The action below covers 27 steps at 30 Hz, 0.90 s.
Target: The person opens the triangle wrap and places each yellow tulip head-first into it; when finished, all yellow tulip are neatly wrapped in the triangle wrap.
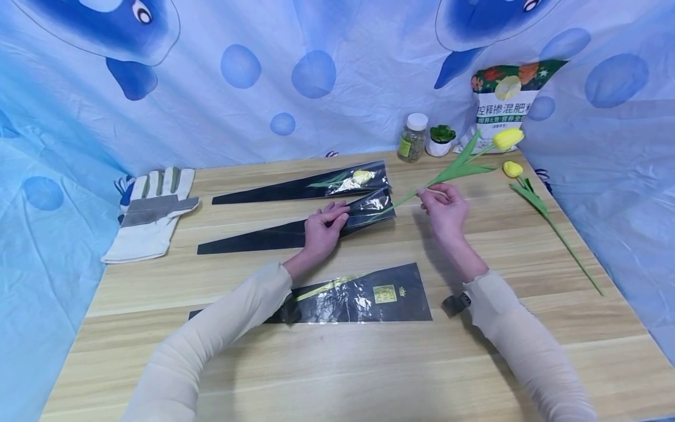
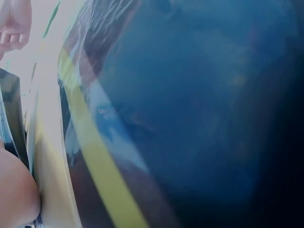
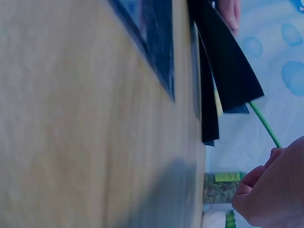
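My right hand [image 1: 447, 212] pinches the green stem of a yellow tulip [image 1: 508, 139], its bloom pointing to the back right. The lower end of that stem [image 3: 265, 124] runs into the wide mouth of the middle black flower sleeve [image 1: 253, 237]. On this sleeve, near its wide end, my left hand [image 1: 323, 231] grips the film between thumb and fingers. In the right wrist view the sleeve's mouth stands raised off the tabletop. Behind it lies another black sleeve [image 1: 274, 190] with a yellow tulip [image 1: 361, 176] inside.
A flat black sleeve [image 1: 406, 293] with gold print lies nearest me, partly under my left forearm. A second loose tulip [image 1: 512, 169] lies at right. White-grey gloves [image 1: 142, 234] are at left. A jar [image 1: 411, 140], a potted succulent [image 1: 440, 138] and a fertilizer bag [image 1: 501, 111] stand at the back.
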### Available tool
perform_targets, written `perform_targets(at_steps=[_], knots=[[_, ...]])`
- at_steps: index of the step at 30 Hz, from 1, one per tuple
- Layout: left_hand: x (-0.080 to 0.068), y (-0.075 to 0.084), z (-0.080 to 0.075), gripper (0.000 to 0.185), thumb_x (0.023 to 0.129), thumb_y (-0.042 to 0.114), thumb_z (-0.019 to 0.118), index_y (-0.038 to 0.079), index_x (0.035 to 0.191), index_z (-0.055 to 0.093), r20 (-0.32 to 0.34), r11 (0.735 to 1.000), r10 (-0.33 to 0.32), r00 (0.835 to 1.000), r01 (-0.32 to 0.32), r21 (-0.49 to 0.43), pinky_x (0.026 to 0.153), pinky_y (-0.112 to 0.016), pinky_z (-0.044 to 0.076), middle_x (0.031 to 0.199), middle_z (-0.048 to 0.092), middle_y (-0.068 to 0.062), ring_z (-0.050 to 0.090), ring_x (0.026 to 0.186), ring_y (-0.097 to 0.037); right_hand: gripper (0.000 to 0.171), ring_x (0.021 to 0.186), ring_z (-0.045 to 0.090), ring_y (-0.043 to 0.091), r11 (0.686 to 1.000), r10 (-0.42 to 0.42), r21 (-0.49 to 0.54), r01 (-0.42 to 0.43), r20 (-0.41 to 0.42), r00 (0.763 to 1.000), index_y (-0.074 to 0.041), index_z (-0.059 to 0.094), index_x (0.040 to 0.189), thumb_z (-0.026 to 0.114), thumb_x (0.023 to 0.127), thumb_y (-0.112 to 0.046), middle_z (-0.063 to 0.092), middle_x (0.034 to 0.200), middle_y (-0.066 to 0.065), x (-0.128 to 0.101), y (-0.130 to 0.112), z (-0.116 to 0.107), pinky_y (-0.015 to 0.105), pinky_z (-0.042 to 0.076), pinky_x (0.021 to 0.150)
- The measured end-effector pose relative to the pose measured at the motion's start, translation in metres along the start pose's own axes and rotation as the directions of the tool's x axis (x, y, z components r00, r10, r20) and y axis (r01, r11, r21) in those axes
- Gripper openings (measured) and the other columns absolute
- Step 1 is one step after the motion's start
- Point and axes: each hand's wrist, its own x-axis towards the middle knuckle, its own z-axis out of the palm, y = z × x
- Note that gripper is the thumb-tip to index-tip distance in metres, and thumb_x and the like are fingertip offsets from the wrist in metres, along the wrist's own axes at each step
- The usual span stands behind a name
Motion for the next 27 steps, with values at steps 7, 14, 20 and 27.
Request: perform_targets(at_steps=[7,14,20,27], knots=[[0.0,0.002,0.003,0.016,0.089,-0.002,0.072,-0.005,0.105,0.075,0.006,0.999,-0.021,1.0,0.02,0.036,0.116,-0.058,0.02,0.12,0.067,-0.02,0.05,0.129,-0.045,0.016,0.067,0.064,0.009,0.984,0.162,-0.075,-0.162,-0.009,0.987,-0.009,0.06,0.095,0.073,0.089,-0.001,0.069,0.072,-0.01,-0.004,0.007,0.006,0.021,0.051,0.068],[0.0,0.002,0.006,0.016,0.09,-0.001,0.072,-0.005,0.105,0.075,0.009,0.998,-0.024,1.0,0.023,0.05,0.117,-0.057,0.019,0.121,0.067,-0.019,0.049,0.13,-0.045,0.02,0.074,0.062,0.014,0.94,0.334,0.086,-0.331,-0.016,0.942,-0.004,0.059,0.099,0.074,0.087,0.003,0.069,0.085,0.003,-0.008,0.013,0.014,0.032,0.055,0.087],[0.0,0.003,0.008,0.016,0.09,-0.001,0.072,-0.005,0.105,0.075,0.01,0.999,-0.018,1.0,0.018,0.035,0.117,-0.058,0.018,0.121,0.066,-0.02,0.049,0.13,-0.046,0.021,0.071,0.062,0.015,0.927,0.362,0.11,-0.36,0.002,0.932,-0.003,0.059,0.1,0.072,0.087,0.007,0.068,0.082,0.004,-0.01,0.017,0.02,0.028,0.057,0.076],[0.0,0.004,0.011,0.016,0.09,-0.001,0.072,-0.004,0.105,0.075,0.017,0.999,-0.016,1.0,0.015,0.043,0.116,-0.06,0.019,0.121,0.066,-0.021,0.048,0.13,-0.047,0.025,0.074,0.06,0.013,0.92,0.391,0.03,-0.392,0.024,0.92,-0.002,0.06,0.109,0.073,0.088,0.002,0.065,0.09,0.005,-0.011,0.019,0.02,0.031,0.055,0.085]])
